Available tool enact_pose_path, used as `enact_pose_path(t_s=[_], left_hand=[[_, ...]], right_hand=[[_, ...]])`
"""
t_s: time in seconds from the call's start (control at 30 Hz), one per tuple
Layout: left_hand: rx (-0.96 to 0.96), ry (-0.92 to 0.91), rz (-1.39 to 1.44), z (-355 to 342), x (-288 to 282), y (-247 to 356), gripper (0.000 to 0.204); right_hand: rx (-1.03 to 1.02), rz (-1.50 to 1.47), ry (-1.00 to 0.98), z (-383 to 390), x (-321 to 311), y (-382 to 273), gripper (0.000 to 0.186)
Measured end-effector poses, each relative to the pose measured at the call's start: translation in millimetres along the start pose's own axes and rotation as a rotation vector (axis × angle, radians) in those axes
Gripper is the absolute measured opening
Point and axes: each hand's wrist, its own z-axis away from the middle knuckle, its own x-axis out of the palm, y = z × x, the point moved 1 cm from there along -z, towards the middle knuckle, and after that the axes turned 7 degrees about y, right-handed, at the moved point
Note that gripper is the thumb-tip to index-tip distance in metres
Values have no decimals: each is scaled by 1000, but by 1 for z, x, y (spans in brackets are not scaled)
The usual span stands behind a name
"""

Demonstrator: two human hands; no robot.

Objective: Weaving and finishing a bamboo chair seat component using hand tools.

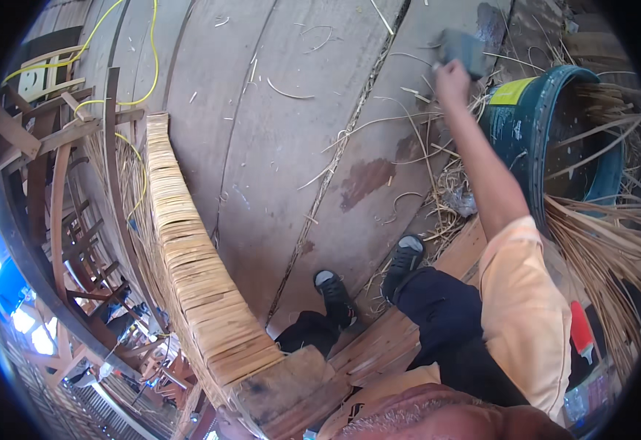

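Observation:
My right arm reaches out to the far right over the concrete floor (pixel 291 132). At its end my right hand (pixel 452 81) is closed on a dark grey-blue, flat-looking thing (pixel 463 50), too smeared by motion to tell its kind. This thing is at or just above the floor, beyond a teal plastic bucket (pixel 515 136) that lies on its side with a yellow label. Thin cane strips (pixel 416 117) curl on the floor near that hand. My left hand is out of view.
A long, bent wooden piece wrapped in pale woven strips (pixel 196 257) runs along my left. Wooden chair frames (pixel 56 161) and a yellow cord (pixel 152 66) lie beyond it. Long cane strips (pixel 592 249) spread at the right, beside a red-handled tool (pixel 580 330).

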Motion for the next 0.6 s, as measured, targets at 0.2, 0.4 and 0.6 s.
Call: enact_pose_path(t_s=[0.2, 0.4, 0.6], left_hand=[[693, 245, -356, -14, 57, -92, 41], [1263, 958, -1401, 9, -9, 3, 62], [558, -31, -166, 22, 55, -114, 53]], right_hand=[[-422, 281, 86, 65, -8, -29, 71], [-39, 674, -101, 38, 2, -9, 88], [57, 697, -291, 47, -30, -37, 84]])
